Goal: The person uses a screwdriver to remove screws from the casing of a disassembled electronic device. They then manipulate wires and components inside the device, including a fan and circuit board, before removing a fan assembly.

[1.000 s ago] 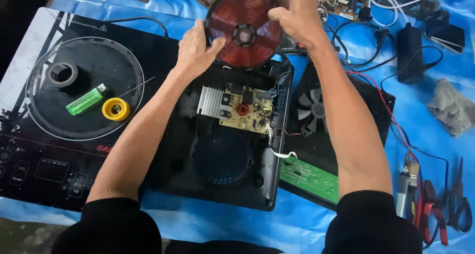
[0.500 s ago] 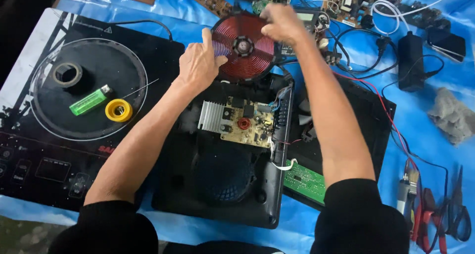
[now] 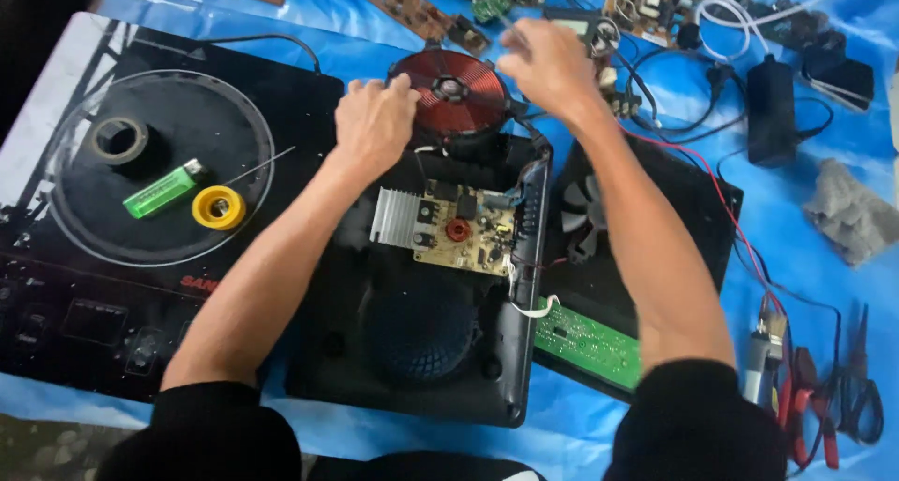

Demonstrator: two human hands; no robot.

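The left hand [image 3: 375, 120], fingers curled, gripped the left rim of the red copper induction coil [image 3: 449, 92], which sat in the upper middle of the frame at the far edge of the opened black cooker housing [image 3: 412, 350]. The right hand [image 3: 548, 64], blurred, hovered loosely closed just right of the coil; whether it pinched anything could not be told. The coil looked flat, round, tightly wound, with a dark hub. Its thin leads might have snagged or torn near the circuit board [image 3: 464, 233] if pulled further.

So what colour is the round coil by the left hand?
Coppery red with a dark hub: the coil, best in the head view, beside the left hand.
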